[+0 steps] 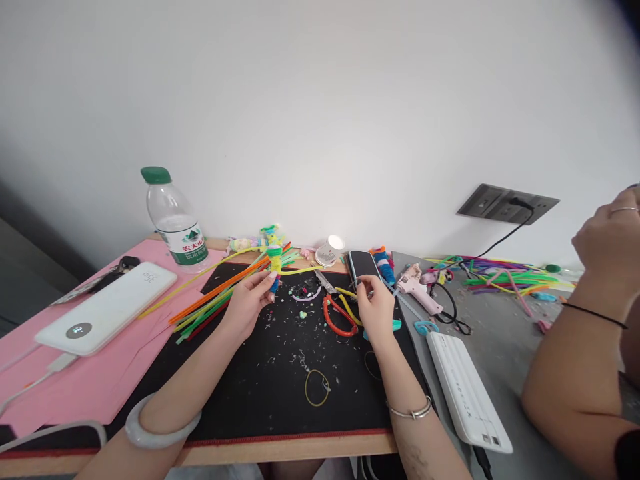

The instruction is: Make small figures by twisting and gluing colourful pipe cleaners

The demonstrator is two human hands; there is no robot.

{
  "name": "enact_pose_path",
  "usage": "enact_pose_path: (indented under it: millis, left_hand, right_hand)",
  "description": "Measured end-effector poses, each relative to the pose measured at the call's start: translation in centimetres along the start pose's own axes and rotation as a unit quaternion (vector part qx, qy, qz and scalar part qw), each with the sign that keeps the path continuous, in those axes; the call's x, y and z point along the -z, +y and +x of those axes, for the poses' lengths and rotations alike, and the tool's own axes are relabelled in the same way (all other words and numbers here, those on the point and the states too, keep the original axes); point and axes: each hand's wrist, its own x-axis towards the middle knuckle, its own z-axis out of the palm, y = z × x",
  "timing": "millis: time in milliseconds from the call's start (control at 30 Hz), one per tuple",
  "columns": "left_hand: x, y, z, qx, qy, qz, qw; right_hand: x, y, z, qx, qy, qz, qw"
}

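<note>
Left of the scissors (329, 291), the left hand (247, 301) pinches the fuzzy bundle (275, 263) in closed fingertips; I'd keep that grip steady. Right of them, the right hand's (376, 305) fingers curl close, holding what I can't tell.

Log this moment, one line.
left hand: holding multicolored wrapped piece | right hand: near phone, grip unclear | scissors: lying on black mat
</note>
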Motion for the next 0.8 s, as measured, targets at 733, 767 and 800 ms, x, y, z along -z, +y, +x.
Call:
enact_pose_path:
  millis: [733, 767, 800]
  left_hand:
    - [-0.6, -0.1, -0.7, 0.047, -0.082, 0.089, 0.992]
    - [-0.6, -0.1, -0.7, 0.046, -0.083, 0.095, 0.991]
    - [-0.6, 0.0, -0.8, 0.045, -0.085, 0.099, 0.99]
  right_hand:
    - [4.5, 7.2, 2.7, -0.253, 0.136, -0.293, 0.912]
    - [4.5, 7.1, 2.6, -0.255, 0.133, -0.296, 0.911]
    - [4.5, 6.9, 2.6, -0.256, 0.13, -0.299, 0.91]
